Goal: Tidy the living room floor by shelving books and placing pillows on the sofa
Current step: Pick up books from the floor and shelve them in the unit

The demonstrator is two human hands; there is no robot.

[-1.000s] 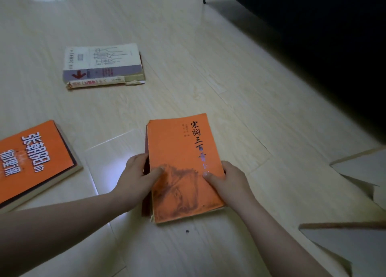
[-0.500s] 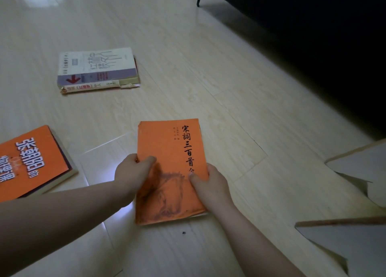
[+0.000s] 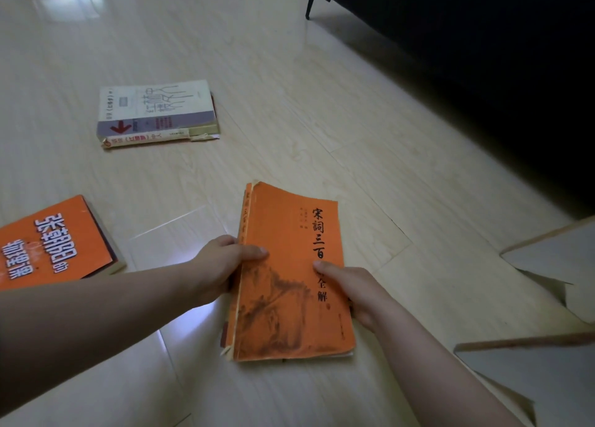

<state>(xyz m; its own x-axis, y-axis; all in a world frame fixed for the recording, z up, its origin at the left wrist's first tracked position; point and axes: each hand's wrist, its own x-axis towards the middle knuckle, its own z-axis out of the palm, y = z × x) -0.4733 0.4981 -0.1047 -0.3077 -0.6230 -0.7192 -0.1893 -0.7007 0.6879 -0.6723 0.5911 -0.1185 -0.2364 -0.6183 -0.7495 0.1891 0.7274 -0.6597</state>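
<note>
Orange book (image 3: 289, 298) gripped between left hand (image 3: 217, 265) and right hand (image 3: 352, 289), thumbs on cover.

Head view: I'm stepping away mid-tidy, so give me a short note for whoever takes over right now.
Left hand grips the spine edge of the small orange book. The right hand grips its opposite edge.
On the floor, a white book lies farther out and a large orange book lies at the left.
The dark sofa is at the upper right. No pillows are in view.
Done: nothing visibly shelved.
Left: shelve all three books, then find the pillows and put them on the sofa.
</note>
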